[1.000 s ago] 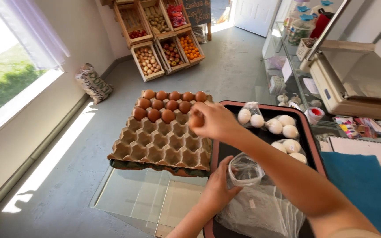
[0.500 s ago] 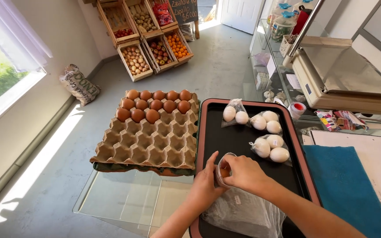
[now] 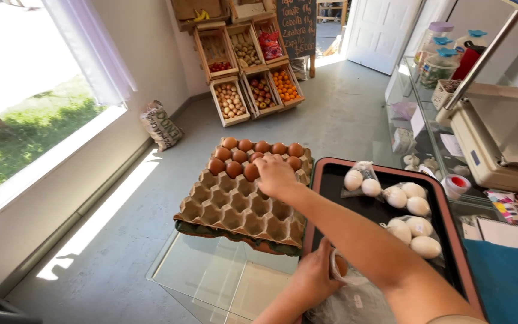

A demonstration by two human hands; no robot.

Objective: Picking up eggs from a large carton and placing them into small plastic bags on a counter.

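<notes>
Right hand (image 3: 276, 175) curls over brown eggs (image 3: 244, 157) at the egg tray's (image 3: 235, 207) far rows, grasp unclear; nearer left hand (image 3: 314, 277) grips the clear plastic bag (image 3: 346, 288).

Showing brown eggs (image 3: 253, 157) in a tan cardboard egg tray (image 3: 235, 207), white eggs (image 3: 412, 207) in clear bags on a black tray (image 3: 367, 210) rimmed in reddish brown, a blue cloth (image 3: 505, 279), and grey floor (image 3: 121, 240) glowing with pale sunlight.
</notes>
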